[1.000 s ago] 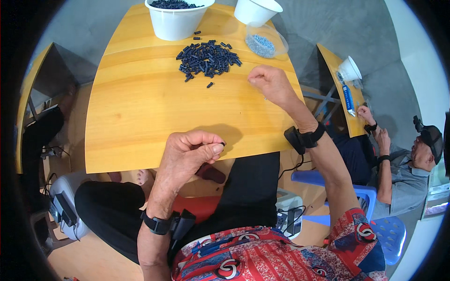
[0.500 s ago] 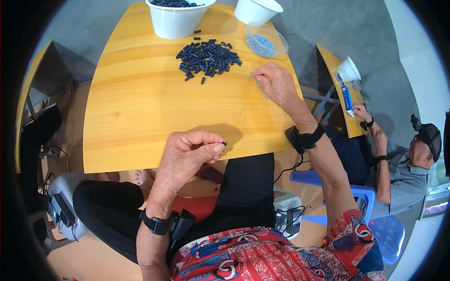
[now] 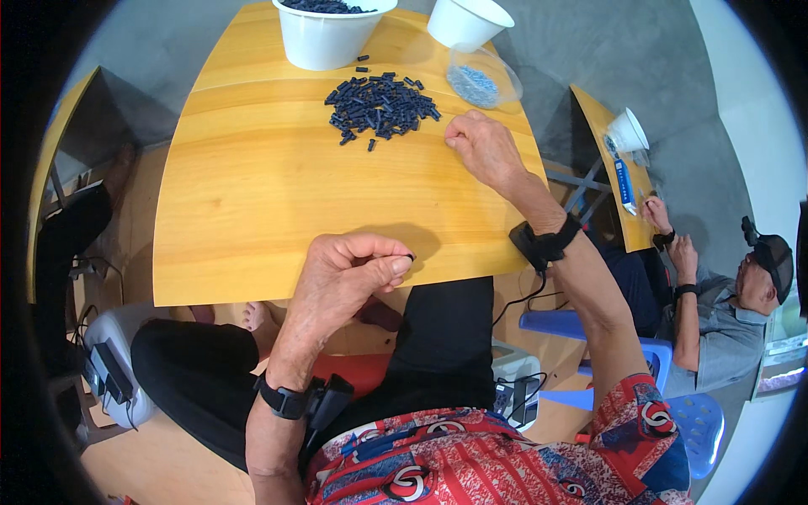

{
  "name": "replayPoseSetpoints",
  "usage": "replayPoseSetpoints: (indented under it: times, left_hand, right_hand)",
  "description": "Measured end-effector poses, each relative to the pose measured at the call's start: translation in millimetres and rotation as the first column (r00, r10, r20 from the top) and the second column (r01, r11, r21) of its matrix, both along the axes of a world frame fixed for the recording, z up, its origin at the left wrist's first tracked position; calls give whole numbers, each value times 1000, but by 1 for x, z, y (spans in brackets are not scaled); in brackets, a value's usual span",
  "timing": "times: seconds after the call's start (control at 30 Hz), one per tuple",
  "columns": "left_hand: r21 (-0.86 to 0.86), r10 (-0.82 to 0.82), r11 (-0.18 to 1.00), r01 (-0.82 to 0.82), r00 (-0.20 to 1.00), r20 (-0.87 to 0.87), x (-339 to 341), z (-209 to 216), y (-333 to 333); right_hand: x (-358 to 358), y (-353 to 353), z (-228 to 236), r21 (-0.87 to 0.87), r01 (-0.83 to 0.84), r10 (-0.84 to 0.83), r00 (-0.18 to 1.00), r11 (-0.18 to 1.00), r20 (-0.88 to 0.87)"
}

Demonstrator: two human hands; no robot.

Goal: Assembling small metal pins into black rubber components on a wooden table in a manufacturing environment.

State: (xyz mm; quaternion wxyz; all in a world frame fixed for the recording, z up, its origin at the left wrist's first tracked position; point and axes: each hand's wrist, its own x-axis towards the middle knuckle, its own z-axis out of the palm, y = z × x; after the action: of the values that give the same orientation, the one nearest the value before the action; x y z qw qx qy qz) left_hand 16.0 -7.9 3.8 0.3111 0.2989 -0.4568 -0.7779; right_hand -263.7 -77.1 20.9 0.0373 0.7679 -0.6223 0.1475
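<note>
My left hand [image 3: 353,273] is above the table's near edge, its thumb and forefinger pinched together. A small black piece [image 3: 411,257] shows just at their tips. My right hand [image 3: 484,145] rests low over the right part of the table, fingers curled together; what they hold, if anything, is hidden. Beyond and left of it lies a pile of small dark blue, tube-like pieces [image 3: 383,105], with a few loose ones around it. A shallow clear dish [image 3: 509,84] holding small light-blue pieces [image 3: 475,86] sits just past my right hand.
A white tub [image 3: 324,42] full of dark pieces stands at the far edge of the wooden table [image 3: 227,210], with another white tub [image 3: 471,23] to its right. On the right a co-worker [image 3: 715,311] sits at a separate table [image 3: 602,126] holding a white cup-shaped tub [image 3: 627,130].
My right hand has shifted slightly left, its fingers curling in. Small shiny bits seen beside it before are out of sight now. My left hand keeps its pinch.
</note>
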Motion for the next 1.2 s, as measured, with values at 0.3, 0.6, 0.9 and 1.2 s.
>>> replayPoseSetpoints:
  times: [0.3, 0.6, 0.9, 1.2]
  left_hand:
    - [39, 156, 988, -153, 981, -119, 2, 1, -5]
    - [-72, 257, 961, -268, 956, -139, 13, 6, -5]
    - [-163, 272, 946, -280, 960, -70, 20, 11, -2]
    - [-254, 289, 926, -281, 957, -7, 17, 9, -1]
  right_hand:
    - [72, 64, 44, 402, -297, -356, 198, 866, 913]
    - [121, 89, 46, 310, -256, -183, 422, 915, 888]
    - [141, 94, 52, 221, -202, -68, 575, 954, 815]
    - [137, 90, 46, 150, -201, 40, 715, 968, 698]
